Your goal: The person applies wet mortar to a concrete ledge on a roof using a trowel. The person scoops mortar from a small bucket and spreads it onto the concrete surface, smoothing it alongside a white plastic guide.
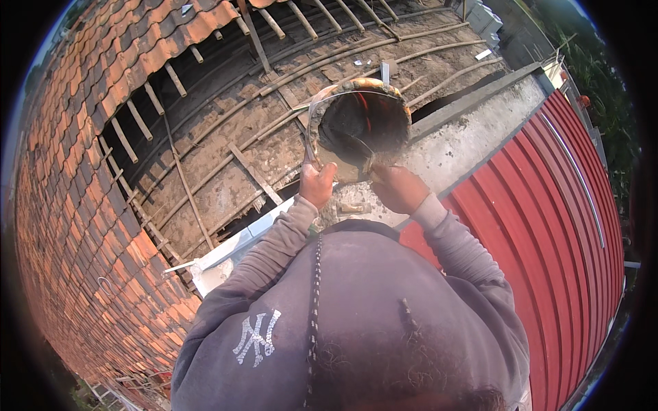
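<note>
A bucket (396, 118) crusted with mortar is tipped, its mouth facing me. Wet grey mortar (343, 159) lies inside it along the low side. At the left of its rim, my left hand (318, 185) is closed around the edge, thumb up. My right hand (399, 188) is closed at the lower right of the mouth, on what looks like a trowel (358, 145). The trowel's blade reaches into the bucket; its handle is mostly hidden by my fingers.
Orange clay roof tiles (89, 103) slope down on the left beside open battens (177, 81). Bamboo poles (288, 83) cross the dirty surface ahead. A concrete ledge (473, 140) runs to the far right, next to a red metal roof (528, 198). Grey blocks (484, 22) stand far back.
</note>
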